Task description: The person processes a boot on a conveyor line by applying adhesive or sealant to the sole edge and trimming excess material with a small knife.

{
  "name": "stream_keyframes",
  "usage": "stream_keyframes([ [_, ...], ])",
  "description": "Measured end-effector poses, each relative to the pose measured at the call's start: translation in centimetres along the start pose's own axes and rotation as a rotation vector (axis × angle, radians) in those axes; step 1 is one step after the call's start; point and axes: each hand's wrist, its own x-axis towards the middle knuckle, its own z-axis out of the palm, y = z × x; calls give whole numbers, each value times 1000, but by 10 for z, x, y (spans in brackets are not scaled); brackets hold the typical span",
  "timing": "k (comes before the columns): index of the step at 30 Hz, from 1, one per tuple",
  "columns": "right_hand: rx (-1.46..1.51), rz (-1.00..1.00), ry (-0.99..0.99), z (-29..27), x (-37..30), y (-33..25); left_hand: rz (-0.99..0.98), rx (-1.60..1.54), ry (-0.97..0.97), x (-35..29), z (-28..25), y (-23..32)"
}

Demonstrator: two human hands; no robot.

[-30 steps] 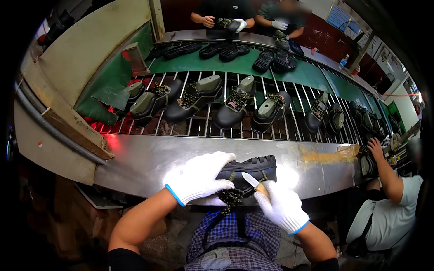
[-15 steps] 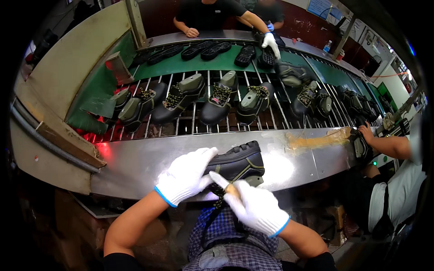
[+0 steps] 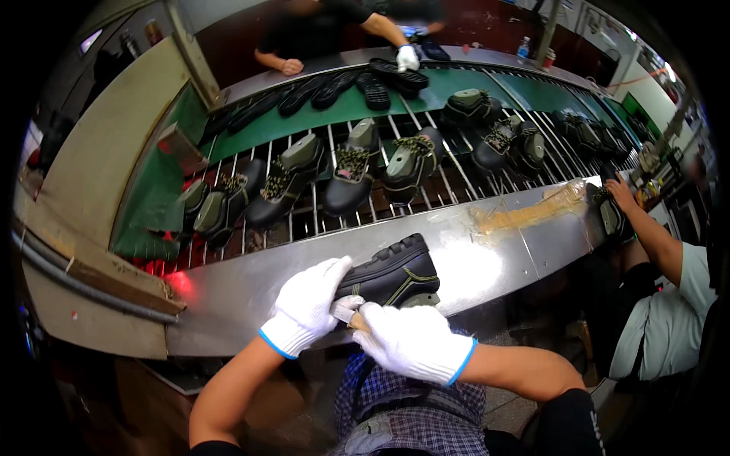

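Note:
A black shoe (image 3: pixel 395 275) with yellow stitching lies tipped on its side at the near edge of the metal ledge. A grey-green last shows in its opening. My left hand (image 3: pixel 306 304), in a white knit glove, closes around the toe end. My right hand (image 3: pixel 414 343), gloved alike, grips a knife by its wooden handle (image 3: pixel 357 322). The short blade (image 3: pixel 342 312) sits beside my left fingers, close to the shoe's lower edge. Whether the blade touches the shoe I cannot tell.
Beyond the metal ledge (image 3: pixel 296 270), a roller conveyor carries several black shoes (image 3: pixel 350 178) on lasts. Black soles (image 3: pixel 334 90) lie on the green belt behind, where a co-worker's gloved hand (image 3: pixel 407 58) reaches. Another person's hand (image 3: pixel 622 194) holds a shoe at right. A wooden panel (image 3: pixel 114 114) stands left.
My right hand and the knife have moved left, bringing the blade closer to my left fingers. Across the conveyor, the co-worker's gloved hand has left a shoe and now reaches the soles.

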Motion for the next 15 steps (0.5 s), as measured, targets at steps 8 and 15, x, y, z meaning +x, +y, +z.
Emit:
stream_keyframes([
  [8, -46, 283, -93, -20, -42, 91, -29, 32, -91, 14, -11, 5],
  [15, 12, 375, 45, -35, -48, 115, -64, 19, -211, 80, -4, 48],
])
